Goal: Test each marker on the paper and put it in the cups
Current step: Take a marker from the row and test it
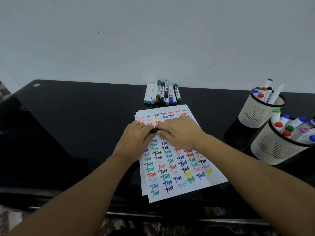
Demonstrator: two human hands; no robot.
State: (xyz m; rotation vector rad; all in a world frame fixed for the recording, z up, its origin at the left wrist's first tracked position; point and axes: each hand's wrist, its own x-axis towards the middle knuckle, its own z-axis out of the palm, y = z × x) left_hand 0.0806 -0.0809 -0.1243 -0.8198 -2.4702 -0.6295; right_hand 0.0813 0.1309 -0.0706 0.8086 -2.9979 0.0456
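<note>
Currently left hand (136,135) and right hand (179,132) both pinch a black marker (152,130) between them, over the paper (177,167).

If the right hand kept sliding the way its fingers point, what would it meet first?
The right hand points leftward at the left hand, already meeting it over the black marker both grip; nothing else intervenes.

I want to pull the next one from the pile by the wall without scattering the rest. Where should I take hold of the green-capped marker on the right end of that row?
Probably at the near capped end of the green-capped marker, pinched from above and the right. It lies flat, pointing toward the paper, and as the outermost of the marker pile its right side looks free.
</note>
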